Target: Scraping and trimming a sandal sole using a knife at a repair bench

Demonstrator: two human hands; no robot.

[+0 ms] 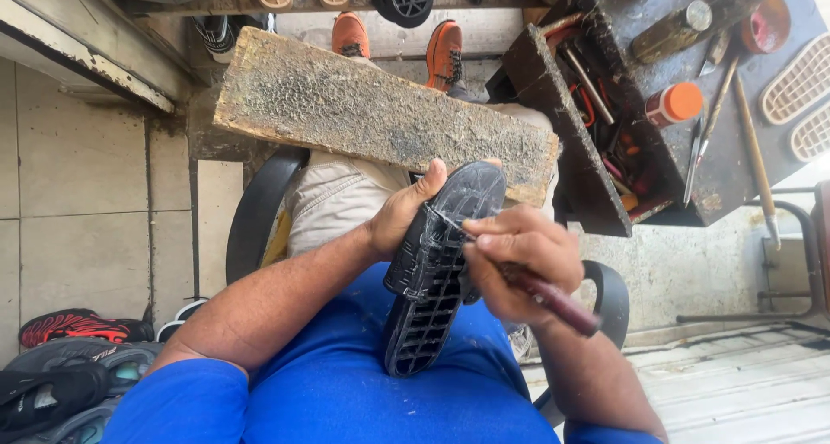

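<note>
At the frame's centre, the left hand (399, 215) has its grip clamped on a black sole (441, 267), thumb over its upper edge. The right hand (519, 262) grips a brush (553, 299) closed in its fingers, tip on the sole. A worn board (380, 111) lies just above; a tool tray (596, 107) sits upper right.

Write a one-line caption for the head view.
Left hand steadies a black shoe sole while right hand works it with a red-handled tool.
</note>
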